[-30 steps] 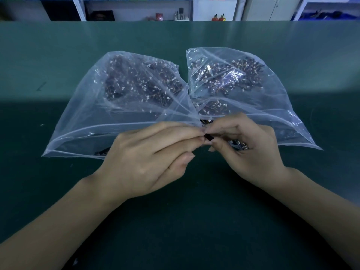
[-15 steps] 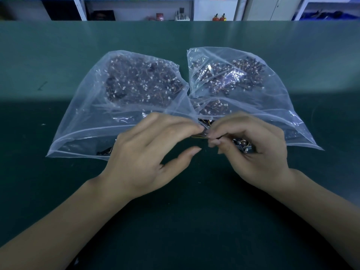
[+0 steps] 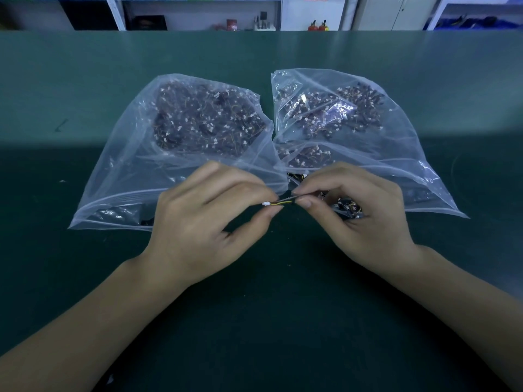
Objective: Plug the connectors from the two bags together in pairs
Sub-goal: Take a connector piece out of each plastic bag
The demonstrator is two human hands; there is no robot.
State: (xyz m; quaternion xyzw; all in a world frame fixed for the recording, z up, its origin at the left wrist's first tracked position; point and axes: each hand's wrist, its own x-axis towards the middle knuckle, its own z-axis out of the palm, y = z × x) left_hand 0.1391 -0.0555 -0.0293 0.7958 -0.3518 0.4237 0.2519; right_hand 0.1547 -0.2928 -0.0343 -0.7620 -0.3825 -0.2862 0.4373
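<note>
Hands have drawn slightly apart since a second ago. Left hand (image 3: 203,222) pinches white connector (image 3: 265,204), just before left bag (image 3: 175,154); right hand (image 3: 356,210) pinches its wires (image 3: 283,203), palming spare connectors (image 3: 349,208). Judged: mating not finished.

Dark green worktable (image 3: 85,278) lying half in shadow, far half catching light. White shelving (image 3: 198,12) standing behind; pale cabinet (image 3: 390,12) sitting right.
</note>
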